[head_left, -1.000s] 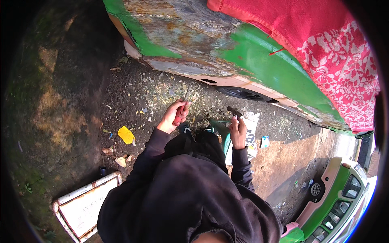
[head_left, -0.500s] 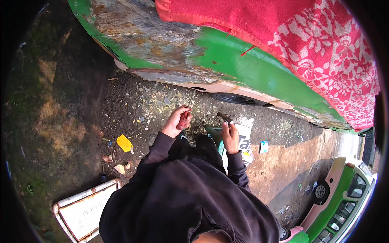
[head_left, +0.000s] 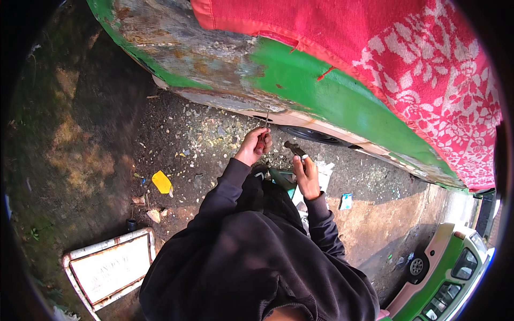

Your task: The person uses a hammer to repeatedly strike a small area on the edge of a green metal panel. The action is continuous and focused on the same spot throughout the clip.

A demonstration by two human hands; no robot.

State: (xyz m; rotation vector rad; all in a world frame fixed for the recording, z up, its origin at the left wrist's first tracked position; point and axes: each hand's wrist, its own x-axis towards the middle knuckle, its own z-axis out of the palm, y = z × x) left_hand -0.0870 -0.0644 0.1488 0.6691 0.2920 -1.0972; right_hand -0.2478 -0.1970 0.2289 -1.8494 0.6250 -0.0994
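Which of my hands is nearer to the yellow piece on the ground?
Left. Your left hand is to the right of the yellow piece; your right hand is farther right.

From my feed I see a black sweatshirt (head_left: 241,251), its loose cloth looking slightly brownish where light catches it. Behind the grip of the bare left hand (head_left: 255,146), the left sleeve (head_left: 213,197) ends in a dark cuff (head_left: 236,170). Behind the right hand (head_left: 307,179), the right sleeve (head_left: 326,231) matches it, creased along its length. Between and below both grips are black trousers (head_left: 274,202). Farthest back from them, a ribbed neckband (head_left: 315,306) edges the collar opening.
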